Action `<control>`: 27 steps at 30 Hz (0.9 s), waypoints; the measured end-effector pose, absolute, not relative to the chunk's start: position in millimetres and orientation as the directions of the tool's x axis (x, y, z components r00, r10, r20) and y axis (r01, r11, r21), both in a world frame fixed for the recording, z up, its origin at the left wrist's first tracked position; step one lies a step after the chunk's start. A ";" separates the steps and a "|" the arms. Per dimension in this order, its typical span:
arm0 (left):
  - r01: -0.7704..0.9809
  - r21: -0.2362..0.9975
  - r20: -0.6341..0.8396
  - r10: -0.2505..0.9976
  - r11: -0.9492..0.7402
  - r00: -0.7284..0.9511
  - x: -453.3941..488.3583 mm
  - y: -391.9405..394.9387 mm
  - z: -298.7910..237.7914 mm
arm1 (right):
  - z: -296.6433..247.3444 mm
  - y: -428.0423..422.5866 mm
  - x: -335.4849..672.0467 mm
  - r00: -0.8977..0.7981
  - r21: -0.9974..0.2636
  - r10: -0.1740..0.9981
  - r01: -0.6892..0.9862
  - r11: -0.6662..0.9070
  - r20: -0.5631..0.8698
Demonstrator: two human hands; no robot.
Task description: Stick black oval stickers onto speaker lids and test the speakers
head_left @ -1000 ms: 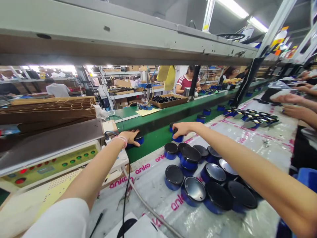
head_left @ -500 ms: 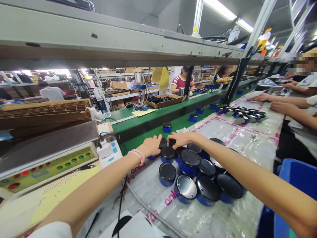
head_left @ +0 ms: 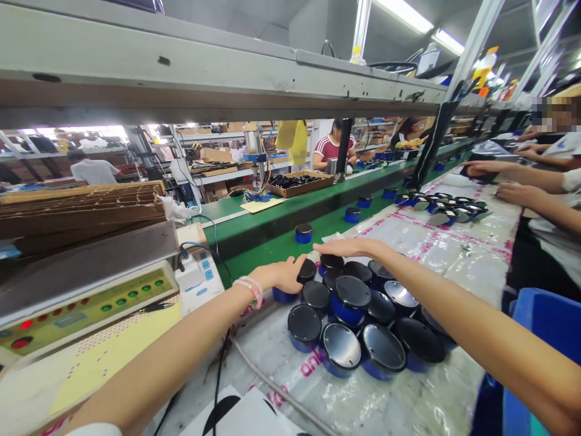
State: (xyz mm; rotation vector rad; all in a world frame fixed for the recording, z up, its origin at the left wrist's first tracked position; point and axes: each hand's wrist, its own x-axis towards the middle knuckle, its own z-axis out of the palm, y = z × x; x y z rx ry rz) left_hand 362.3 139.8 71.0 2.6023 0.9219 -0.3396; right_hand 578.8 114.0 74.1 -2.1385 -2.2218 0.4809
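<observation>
Beside the green belt (head_left: 265,247), cupping a black-topped blue case (head_left: 307,270) with half-curled left grip (head_left: 284,275), cannot tell how firmly; holding flattened, unclenched right grip (head_left: 348,247) close above another case (head_left: 332,263).

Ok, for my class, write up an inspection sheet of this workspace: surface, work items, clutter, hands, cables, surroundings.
Surface: printed plastic sheet beside a green conveyor belt.
Work items: round blue cases with dark tops, clustered on the sheet; one appears stacked. More stand on the belt.
Clutter: white papers with black shapes, at the near edge.
Left hand: against a case's side; grip unclear.
Right hand: stretched out over a case; contact unclear.
Cables: grey cable and black cable on the near side.
Surroundings: control box and power strip left; co-worker's hand and blue bin right.
</observation>
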 end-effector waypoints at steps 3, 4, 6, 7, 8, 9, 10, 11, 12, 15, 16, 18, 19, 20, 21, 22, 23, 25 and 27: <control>0.596 0.410 -0.458 0.409 -0.691 0.789 353.1 150.6 85.0 | 78.0 137.8 576.9 -0.018 -0.195 0.991 0.981 -0.009 -0.136; 0.593 0.450 -0.484 0.375 -0.668 0.791 350.1 152.1 88.4 | 78.4 147.6 574.8 -0.013 -0.183 0.995 0.983 -0.006 -0.101; 0.603 0.501 -0.514 0.347 -0.620 0.784 345.6 151.9 91.0 | 77.0 166.7 568.5 -0.027 -0.167 0.998 0.986 0.018 -0.052; 0.611 0.516 -0.516 0.351 -0.601 0.781 344.0 150.6 90.2 | 75.4 175.0 564.7 -0.042 -0.163 0.998 0.986 0.034 -0.046; 0.614 0.528 -0.506 0.363 -0.587 0.783 342.5 148.9 88.0 | 73.5 182.0 561.1 -0.057 -0.161 0.997 0.986 0.049 -0.049; 0.610 0.542 -0.486 0.377 -0.578 0.789 341.0 147.1 85.0 | 71.7 187.3 557.8 -0.072 -0.161 0.996 0.985 0.062 -0.056; 0.601 0.558 -0.459 0.390 -0.573 0.798 339.2 145.6 81.4 | 70.2 190.9 555.3 -0.085 -0.161 0.994 0.984 0.074 -0.061; 0.588 0.575 -0.429 0.403 -0.568 0.809 337.0 144.5 77.7 | 69.5 192.8 553.5 -0.098 -0.162 0.993 0.983 0.086 -0.065; 0.576 0.594 -0.394 0.421 -0.562 0.817 334.4 143.7 74.5 | 70.2 192.8 552.3 -0.109 -0.163 0.992 0.982 0.097 -0.068; 0.544 0.640 -0.234 0.536 -0.543 0.811 323.8 141.6 72.5 | 83.3 182.4 547.6 -0.141 -0.171 0.988 0.977 0.128 -0.069; 0.531 0.651 -0.150 0.594 -0.542 0.790 319.5 139.8 75.5 | 91.7 175.1 543.3 -0.159 -0.179 0.986 0.973 0.147 -0.057; 0.508 0.665 0.026 0.696 -0.548 0.717 309.5 132.8 87.3 | 113.5 154.2 527.0 -0.216 -0.213 0.976 0.954 0.212 0.004; 0.484 0.673 0.112 0.724 -0.559 0.681 303.3 127.0 95.7 | 125.6 140.3 514.8 -0.255 -0.237 0.966 0.937 0.258 0.041; 0.439 0.685 0.198 0.729 -0.581 0.655 295.6 119.7 105.0 | 137.8 124.2 500.3 -0.303 -0.268 0.950 0.911 0.313 0.082; 0.376 0.694 0.281 0.712 -0.613 0.643 286.0 111.0 114.7 | 149.3 106.0 484.1 -0.354 -0.301 0.929 0.879 0.370 0.111; 0.308 0.695 0.358 0.685 -0.649 0.635 274.0 100.9 124.3 | 159.6 86.2 467.1 -0.408 -0.339 0.902 0.836 0.430 0.140; 0.252 0.695 0.418 0.664 -0.673 0.619 259.4 89.7 133.1 | 168.2 65.1 450.0 -0.450 -0.375 0.867 0.782 0.498 0.215; 0.209 0.745 0.456 0.713 -0.633 0.533 222.7 64.1 147.0 | 178.4 22.2 417.0 -0.442 -0.302 0.768 0.736 0.606 0.463; 0.208 0.873 0.351 0.864 -0.442 0.361 179.9 33.8 154.9 | 177.5 -15.8 385.5 -0.469 -0.164 0.628 0.706 0.689 0.621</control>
